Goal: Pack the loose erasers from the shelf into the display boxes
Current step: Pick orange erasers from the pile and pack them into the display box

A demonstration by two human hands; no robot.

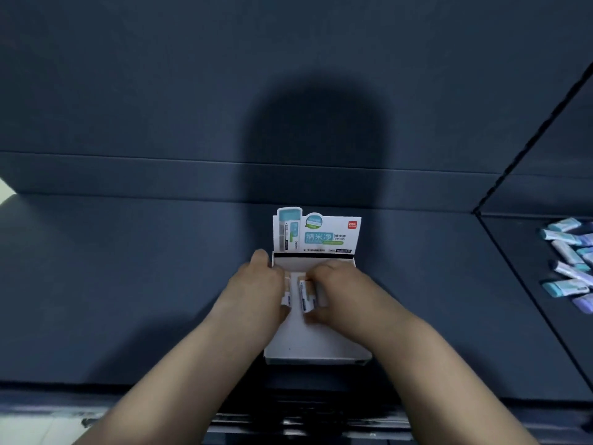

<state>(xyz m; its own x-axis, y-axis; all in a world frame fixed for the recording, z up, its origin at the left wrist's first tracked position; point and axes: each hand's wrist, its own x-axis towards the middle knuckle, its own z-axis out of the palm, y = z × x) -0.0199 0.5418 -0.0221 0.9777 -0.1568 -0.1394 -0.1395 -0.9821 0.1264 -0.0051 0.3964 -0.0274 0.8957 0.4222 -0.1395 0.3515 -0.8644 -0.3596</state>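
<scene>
A white display box with an upright printed header card stands on the dark blue shelf, straight ahead. Both my hands are inside it, near its back wall. My left hand is curled over erasers at the left, and a white eraser end shows under its fingers. My right hand is closed on white-sleeved erasers standing in the box's middle. The box floor in front of my hands is bare white card.
A heap of loose blue and purple erasers lies on the neighbouring shelf section at the far right, beyond a dark divider edge. The shelf's front lip runs below the box.
</scene>
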